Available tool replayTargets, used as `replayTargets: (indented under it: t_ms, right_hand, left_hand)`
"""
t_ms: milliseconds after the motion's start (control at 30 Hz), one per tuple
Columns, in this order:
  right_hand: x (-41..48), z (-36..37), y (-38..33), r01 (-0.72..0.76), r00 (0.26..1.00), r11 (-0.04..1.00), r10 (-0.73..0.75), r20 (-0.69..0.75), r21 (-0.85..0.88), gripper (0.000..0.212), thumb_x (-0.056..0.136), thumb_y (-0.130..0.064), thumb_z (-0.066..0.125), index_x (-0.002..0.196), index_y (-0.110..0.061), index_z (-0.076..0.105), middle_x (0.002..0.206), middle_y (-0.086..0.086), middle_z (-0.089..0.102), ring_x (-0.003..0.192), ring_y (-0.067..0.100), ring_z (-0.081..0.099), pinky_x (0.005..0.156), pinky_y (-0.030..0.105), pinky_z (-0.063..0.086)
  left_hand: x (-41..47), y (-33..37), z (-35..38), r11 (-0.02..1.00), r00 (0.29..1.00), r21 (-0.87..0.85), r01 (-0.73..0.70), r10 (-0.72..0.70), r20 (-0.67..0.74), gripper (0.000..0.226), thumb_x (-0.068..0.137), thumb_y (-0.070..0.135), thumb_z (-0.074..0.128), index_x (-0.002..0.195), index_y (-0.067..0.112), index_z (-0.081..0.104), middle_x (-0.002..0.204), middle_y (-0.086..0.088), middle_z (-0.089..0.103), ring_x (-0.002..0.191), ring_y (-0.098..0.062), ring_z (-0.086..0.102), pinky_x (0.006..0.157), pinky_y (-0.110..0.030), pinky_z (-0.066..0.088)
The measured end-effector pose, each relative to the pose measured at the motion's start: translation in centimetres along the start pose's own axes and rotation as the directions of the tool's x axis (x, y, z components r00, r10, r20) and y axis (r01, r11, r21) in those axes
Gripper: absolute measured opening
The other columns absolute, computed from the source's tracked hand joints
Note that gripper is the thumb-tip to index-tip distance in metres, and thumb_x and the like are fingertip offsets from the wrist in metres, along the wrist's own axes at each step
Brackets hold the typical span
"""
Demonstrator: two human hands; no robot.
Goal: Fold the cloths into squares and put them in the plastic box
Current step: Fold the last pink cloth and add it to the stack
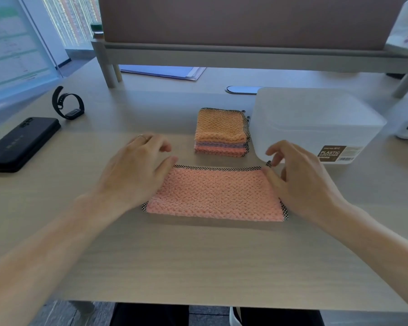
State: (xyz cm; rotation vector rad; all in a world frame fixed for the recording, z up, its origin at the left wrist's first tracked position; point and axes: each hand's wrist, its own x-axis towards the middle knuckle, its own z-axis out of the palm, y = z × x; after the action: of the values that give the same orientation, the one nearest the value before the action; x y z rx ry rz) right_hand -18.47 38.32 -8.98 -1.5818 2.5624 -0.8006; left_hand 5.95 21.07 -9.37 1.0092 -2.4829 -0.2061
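The pink cloth (216,194) lies flat on the desk (198,255) between my hands, folded into a long rectangle with its checked trim along the far edge and both short ends. My left hand (137,168) lies palm down over the cloth's left end, fingers relaxed and slightly spread, gripping nothing. My right hand (299,177) sits at the right end, its thumb resting on the far right corner and the other fingers loosely curled above it, holding nothing. Just beyond the gap between my hands stands a stack of folded cloths (220,132), an orange one on top, then purple and pink ones. The stack sits just beside the plastic box (316,123), which stands beyond my right hand, frosted white with a brown label facing me. Well to the left of my left hand lies a black phone (19,143), and beyond it a black wristband (67,104) stands on its edge.
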Motion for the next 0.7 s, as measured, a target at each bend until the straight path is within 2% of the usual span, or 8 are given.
replayTargets:
  t_ms: [33,100,200,300,433,567,633,700]
  right_hand:
    - [-0.6,0.0,-1.0,0.053,0.998,0.997,-0.054,-0.014,-0.05,0.031,0.098,-0.036,0.058,0.126,-0.024,0.054,0.118,-0.006,0.061,0.093,0.013,0.061,0.078,0.03,0.048]
    - [-2.1,0.7,-3.5,0.161,0.987,0.981,-0.159,0.028,-0.112,0.047,0.1,-0.045,0.046,0.141,-0.022,0.046,0.14,-0.004,0.05,0.124,0.018,0.051,0.099,0.035,0.043]
    - [-3.9,3.4,-5.5,0.242,0.96,0.954,-0.208,0.189,-0.178,0.066,0.103,-0.055,0.027,0.158,-0.018,0.026,0.166,0.0,0.024,0.153,0.019,0.019,0.124,0.037,0.019]
    - [-4.5,4.5,-4.3,0.175,0.948,0.948,-0.089,0.306,-0.266,0.079,0.098,-0.063,0.007,0.162,-0.017,-0.001,0.171,0.002,-0.004,0.157,0.017,-0.007,0.127,0.036,-0.002]
    - [-5.2,3.7,-3.2,0.12,0.942,0.941,-0.008,0.334,-0.317,0.087,0.096,-0.07,0.004,0.159,-0.014,-0.017,0.168,0.006,-0.02,0.155,0.018,-0.02,0.126,0.036,-0.007]
    - [-5.5,2.5,-2.5,0.058,0.932,0.933,0.077,0.355,-0.356,0.094,0.091,-0.073,0.001,0.157,-0.009,-0.021,0.167,0.01,-0.023,0.154,0.021,-0.02,0.126,0.035,-0.007]
    - [-5.4,1.9,-2.8,0.064,0.938,0.922,0.075,0.338,-0.382,0.097,0.09,-0.075,-0.005,0.157,-0.007,-0.022,0.166,0.012,-0.026,0.153,0.023,-0.025,0.126,0.037,-0.009]
    - [-4.9,1.6,-4.1,0.112,0.958,0.927,-0.005,0.288,-0.358,0.095,0.09,-0.074,-0.004,0.156,-0.008,-0.024,0.164,0.011,-0.032,0.15,0.024,-0.032,0.126,0.04,-0.011]
  left_hand:
    - [-0.4,1.3,-0.1,0.999,0.999,-0.007,-0.032,0.032,-0.003,0.031,0.1,0.045,0.051,0.121,0.023,0.061,0.123,0.005,0.062,0.115,-0.02,0.057,0.093,-0.035,0.045]
    - [-1.6,3.9,0.6,0.995,0.991,0.001,-0.095,0.095,0.092,0.049,0.101,0.048,0.04,0.141,0.022,0.051,0.145,0.002,0.053,0.134,-0.02,0.046,0.109,-0.037,0.036]
    - [-3.1,5.6,2.9,0.984,0.944,0.102,-0.145,0.106,0.314,0.072,0.097,0.057,0.012,0.162,0.025,0.017,0.17,0.002,0.015,0.157,-0.016,0.009,0.127,-0.036,0.01]
    - [-3.5,4.9,3.9,0.98,0.927,0.156,-0.126,0.06,0.369,0.081,0.089,0.063,-0.006,0.163,0.028,-0.004,0.172,0.005,-0.006,0.157,-0.012,-0.011,0.128,-0.038,-0.003]
    - [-3.8,4.4,3.6,0.981,0.927,0.18,-0.073,0.0,0.376,0.084,0.09,0.075,-0.001,0.161,0.031,-0.01,0.171,0.005,-0.011,0.156,-0.013,-0.014,0.128,-0.039,-0.004]
    - [-3.5,2.8,2.6,0.981,0.912,0.192,0.032,-0.107,0.397,0.091,0.085,0.078,0.0,0.161,0.031,-0.011,0.171,0.003,-0.01,0.157,-0.014,-0.013,0.127,-0.038,-0.008]
    - [-3.4,2.1,1.9,0.99,0.905,0.12,0.071,-0.115,0.41,0.087,0.088,0.076,0.005,0.162,0.03,-0.007,0.171,0.004,-0.006,0.157,-0.011,-0.009,0.125,-0.032,-0.008]
    - [-2.9,1.7,1.0,0.989,0.916,0.003,0.151,-0.141,0.377,0.079,0.095,0.069,0.02,0.163,0.031,0.006,0.17,0.002,0.012,0.157,-0.015,0.008,0.124,-0.028,0.004]
